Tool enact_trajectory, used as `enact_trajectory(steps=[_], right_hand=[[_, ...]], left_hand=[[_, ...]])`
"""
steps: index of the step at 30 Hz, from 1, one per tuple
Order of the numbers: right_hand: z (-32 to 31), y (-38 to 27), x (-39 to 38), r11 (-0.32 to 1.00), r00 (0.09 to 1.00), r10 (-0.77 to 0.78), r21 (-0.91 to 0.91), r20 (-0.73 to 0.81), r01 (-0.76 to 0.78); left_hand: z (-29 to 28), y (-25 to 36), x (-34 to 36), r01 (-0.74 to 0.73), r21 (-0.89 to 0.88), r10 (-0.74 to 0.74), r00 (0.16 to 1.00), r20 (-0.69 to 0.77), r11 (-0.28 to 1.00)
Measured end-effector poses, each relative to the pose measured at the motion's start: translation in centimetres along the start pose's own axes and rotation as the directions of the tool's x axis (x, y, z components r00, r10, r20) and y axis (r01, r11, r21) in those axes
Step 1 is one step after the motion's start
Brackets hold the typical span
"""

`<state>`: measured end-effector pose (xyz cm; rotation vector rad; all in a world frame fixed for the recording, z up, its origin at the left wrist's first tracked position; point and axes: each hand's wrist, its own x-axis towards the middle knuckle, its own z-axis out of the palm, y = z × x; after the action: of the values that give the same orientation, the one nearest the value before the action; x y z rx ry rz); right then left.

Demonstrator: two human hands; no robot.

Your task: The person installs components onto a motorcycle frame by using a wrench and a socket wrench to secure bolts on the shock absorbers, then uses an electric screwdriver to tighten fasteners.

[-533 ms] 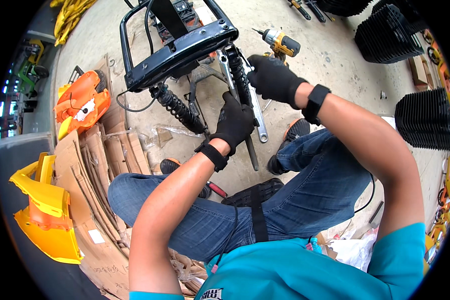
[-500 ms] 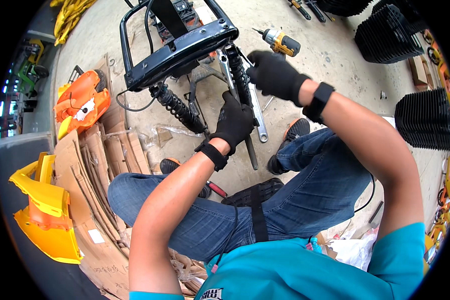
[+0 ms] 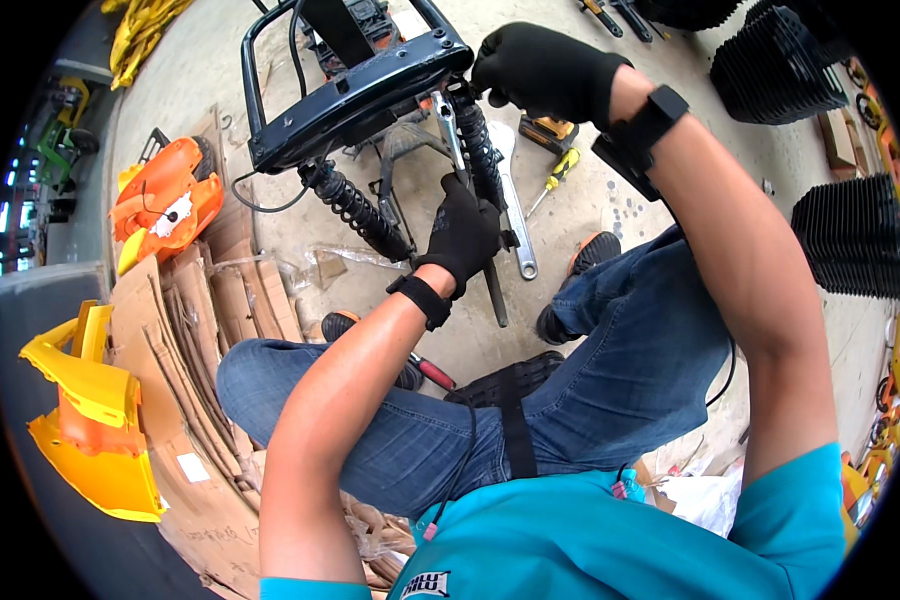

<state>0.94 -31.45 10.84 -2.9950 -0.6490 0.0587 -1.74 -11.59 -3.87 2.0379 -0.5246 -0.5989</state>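
Cardboard sheets [image 3: 200, 330] are crowding the floor's left edge. The left hand [image 3: 462, 235] is clenching its fingers around the right shock absorber [image 3: 480, 150], under the dark frame [image 3: 360, 95]; the right hand [image 3: 545, 70] is gripping its top end.

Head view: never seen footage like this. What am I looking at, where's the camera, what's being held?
There is no machine here: a person wears a wide fisheye camera on the head, looking down, so straight edges bend near the rim. The forearms coming up from the bottom are their own, in black gloves. They sit on a concrete floor, legs in jeans. The left hand grips a black coil spring strut hanging from a dark metal frame. The right hand is at the strut's top end. On the floor lie a wrench, a yellow screwdriver, flattened cardboard and orange and yellow plastic covers.
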Motion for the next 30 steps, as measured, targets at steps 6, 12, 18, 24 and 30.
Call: enact_trajectory(steps=[6,12,18,24,30], right_hand=[[4.6,-3.3,-4.5,0.677,0.865,0.499,0.641,-0.040,-0.361],[9.6,-5.3,-5.2,0.747,0.843,0.537,0.482,-0.033,-0.457],[8.2,-6.8,-4.4,0.706,0.818,0.573,0.476,0.050,-0.524],[9.8,-5.2,-3.8,0.695,0.793,0.607,0.451,0.050,-0.560],[10.0,-6.2,-3.3,0.687,0.804,0.594,0.509,0.019,-0.519]], left_hand=[[-0.5,0.2,-0.2,0.028,-0.019,-0.027,0.999,0.023,0.999],[-1.2,3.3,-0.7,0.092,-0.021,-0.090,0.993,0.072,0.996],[-2.2,4.4,-1.3,0.121,-0.038,-0.118,0.990,0.080,0.992],[-2.8,5.5,-1.6,0.103,-0.038,-0.098,0.989,0.115,0.994],[-2.8,4.6,-1.1,0.045,0.002,-0.045,0.992,0.119,0.999]])
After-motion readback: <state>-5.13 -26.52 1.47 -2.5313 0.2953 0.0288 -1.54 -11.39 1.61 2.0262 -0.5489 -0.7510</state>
